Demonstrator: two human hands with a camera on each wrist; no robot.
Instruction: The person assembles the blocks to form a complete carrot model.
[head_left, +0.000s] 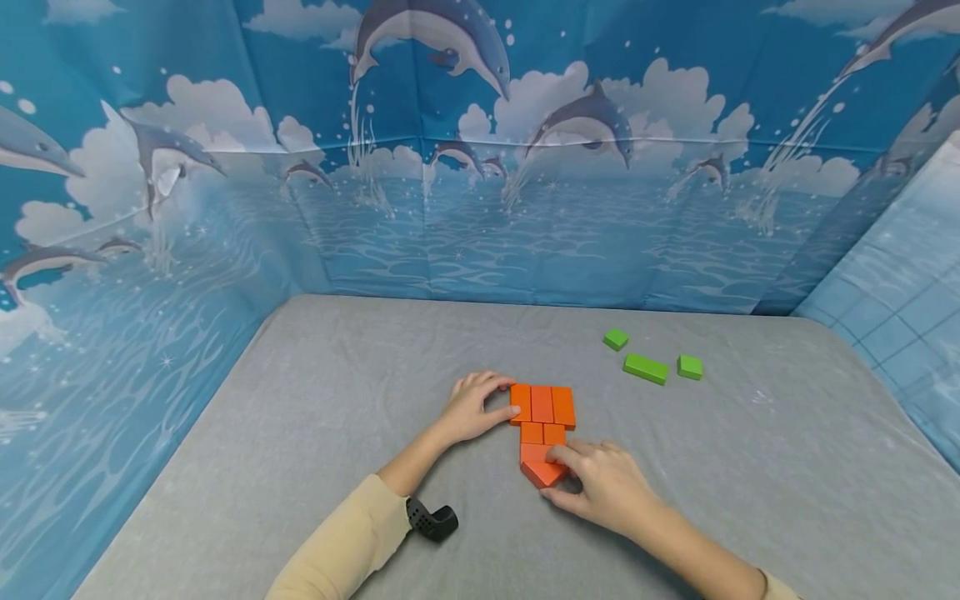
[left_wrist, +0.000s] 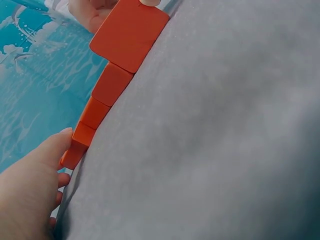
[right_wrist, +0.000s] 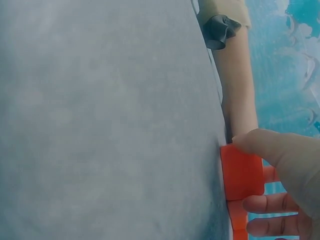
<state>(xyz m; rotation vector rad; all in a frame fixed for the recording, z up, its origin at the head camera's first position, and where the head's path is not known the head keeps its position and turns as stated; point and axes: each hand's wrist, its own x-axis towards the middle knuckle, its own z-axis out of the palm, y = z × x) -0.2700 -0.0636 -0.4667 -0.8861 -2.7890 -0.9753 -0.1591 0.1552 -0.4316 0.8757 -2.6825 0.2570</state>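
Orange blocks lie together on the grey cloth, edges meeting: three oblong blocks [head_left: 542, 405] side by side at the far end, two small blocks [head_left: 543, 433] below them, then a wider block [head_left: 534, 452] and a pointed block [head_left: 542, 473] nearest me. My left hand [head_left: 472, 408] holds the leftmost oblong block [head_left: 521, 402], thumb on its left side and index finger at its far corner. With thumb and index finger, my right hand [head_left: 603, 487] pinches the pointed block, its index finger partly covering the wider block. In the right wrist view the thumb [right_wrist: 260, 142] touches the pointed block's edge.
Beyond the orange blocks, to the right, lie a green oblong block [head_left: 645, 368] and two small green blocks, one farther back [head_left: 616, 339] and one at the right [head_left: 690, 367]. A dolphin-printed blue curtain [head_left: 480, 225] stands behind the grey table [head_left: 360, 350].
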